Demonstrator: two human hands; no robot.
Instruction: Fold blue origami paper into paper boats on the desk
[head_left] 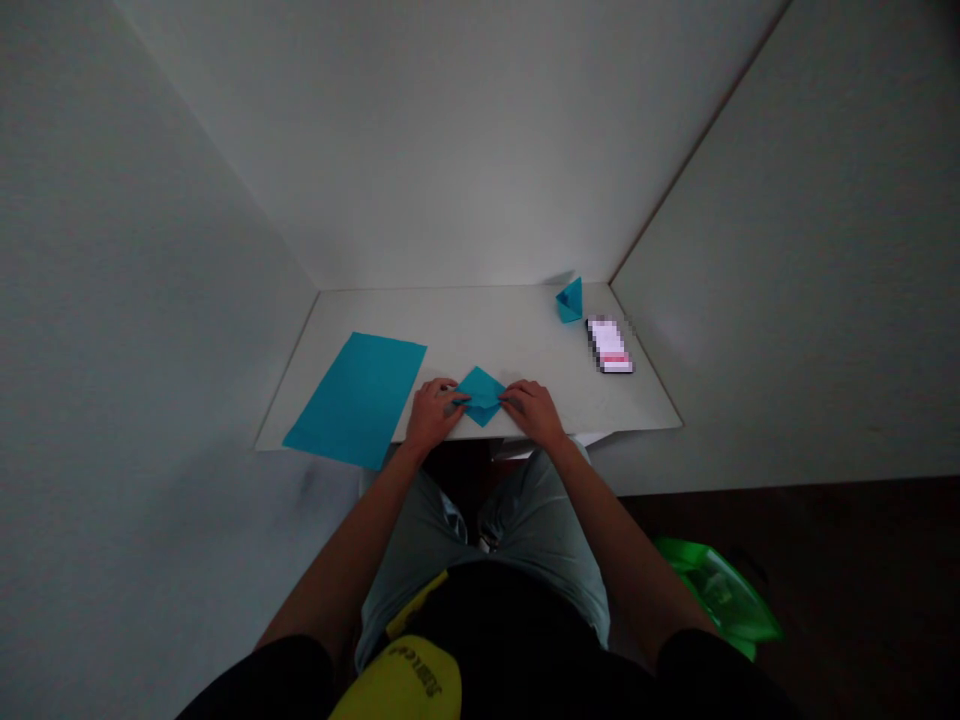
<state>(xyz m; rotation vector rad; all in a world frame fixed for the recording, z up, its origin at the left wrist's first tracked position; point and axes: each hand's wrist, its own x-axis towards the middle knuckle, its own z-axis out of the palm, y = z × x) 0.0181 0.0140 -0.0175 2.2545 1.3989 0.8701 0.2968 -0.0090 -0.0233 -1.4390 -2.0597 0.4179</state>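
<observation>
A small folded blue paper (pixel 480 384), diamond-shaped with a crease or fold across its middle, lies near the front edge of the white table. My left hand (pixel 435 408) pinches its left corner between thumb and fingers. At the opposite corner, my right hand (pixel 531 407) grips the paper the same way. To the left of my left hand lies a large flat sheet of blue paper (pixel 360 400), its lower end reaching over the table's front edge.
A folded blue paper boat (pixel 571 301) stands at the back right of the white table (pixel 480 310). In front of it lies a phone (pixel 610 345) with a lit, blurred screen. Walls enclose the table's back and sides. A green plastic object (pixel 720 590) is low at right.
</observation>
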